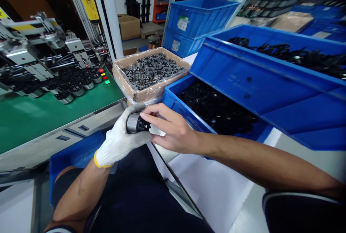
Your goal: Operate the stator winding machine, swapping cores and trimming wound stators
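Note:
My left hand (119, 140) wears a white knit glove and is wrapped round a grey metal cylinder (132, 123). My bare right hand (170, 128) pinches a small black part (144, 126) that sits at the cylinder's right end. Both hands meet in front of my lap, just left of a low blue bin (173, 97) filled with black parts (216, 108). A plastic-lined cardboard box (129, 88) of grey metal rings (151, 69) stands just beyond the hands.
A green-topped bench (40, 117) on the left carries a machine (35, 52) with a row of dark round parts (67, 85) and coloured buttons (104, 75). Larger blue bins (259, 78) are stacked at right, more behind (200, 16). A white table surface (224, 189) lies below the bins.

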### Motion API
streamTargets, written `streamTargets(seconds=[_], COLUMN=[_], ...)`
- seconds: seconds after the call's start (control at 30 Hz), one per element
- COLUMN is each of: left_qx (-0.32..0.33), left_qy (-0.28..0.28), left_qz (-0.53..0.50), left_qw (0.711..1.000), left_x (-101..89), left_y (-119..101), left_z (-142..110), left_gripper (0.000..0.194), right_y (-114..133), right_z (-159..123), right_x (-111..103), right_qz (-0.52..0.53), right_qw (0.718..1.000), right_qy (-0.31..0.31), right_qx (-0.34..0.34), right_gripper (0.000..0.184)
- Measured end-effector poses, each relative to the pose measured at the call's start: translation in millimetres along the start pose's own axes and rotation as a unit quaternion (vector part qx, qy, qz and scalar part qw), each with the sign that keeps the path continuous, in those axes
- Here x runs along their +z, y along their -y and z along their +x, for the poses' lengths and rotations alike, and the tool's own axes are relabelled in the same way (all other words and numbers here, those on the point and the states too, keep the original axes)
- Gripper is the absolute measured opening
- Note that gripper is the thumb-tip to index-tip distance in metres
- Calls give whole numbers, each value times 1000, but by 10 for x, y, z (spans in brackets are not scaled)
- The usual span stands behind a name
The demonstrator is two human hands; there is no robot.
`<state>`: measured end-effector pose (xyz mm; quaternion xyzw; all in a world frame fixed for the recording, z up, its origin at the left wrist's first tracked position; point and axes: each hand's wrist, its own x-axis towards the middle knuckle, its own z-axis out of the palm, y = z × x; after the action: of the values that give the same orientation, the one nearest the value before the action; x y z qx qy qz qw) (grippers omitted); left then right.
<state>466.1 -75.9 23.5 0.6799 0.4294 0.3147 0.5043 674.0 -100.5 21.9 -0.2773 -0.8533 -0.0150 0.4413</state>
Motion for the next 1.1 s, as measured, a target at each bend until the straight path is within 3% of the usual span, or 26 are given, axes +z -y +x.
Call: streamTargets(seconds=[0.2,0.3,0.4,0.47,0.5,0.53,0.63,0.73,0.93,1.1], left_qx=[74,149,256,286,278,254,123,55,149,172], left_qy=[-29,-64,-89,-89,-83,-73,-52,-76,-41,-16], left_qz=[-114,-111,-32,22,32,31,22,55,76,48], left_qw=[990,981,962,954,956,964,991,994,985,984], left_x=[85,87,87,97,105,115,145,156,69,15], left_y=[132,120,86,70,66,62,41,-3,61,148], left_z=[5,-11,-40,-56,-61,-65,-73,-75,-46,-67], left_gripper=[66,68,76,80,81,82,87,82,78,75], right_y=[2,18,29,29,28,24,7,-16,-25,35], right_z=[68,95,90,76,69,64,59,69,101,100], right_x=[-58,-63,-20,6,10,6,-38,-83,-124,-102], right_qz=[-25,95,275,344,339,305,102,-30,-60,-36], right_qw=[999,990,917,879,883,904,986,999,995,998], right_qy=[5,-37,-18,19,24,15,-38,-43,5,-51], right_qx=[-45,97,286,330,323,299,131,-3,-79,-25], right_gripper=[50,52,37,24,20,15,6,16,11,6])
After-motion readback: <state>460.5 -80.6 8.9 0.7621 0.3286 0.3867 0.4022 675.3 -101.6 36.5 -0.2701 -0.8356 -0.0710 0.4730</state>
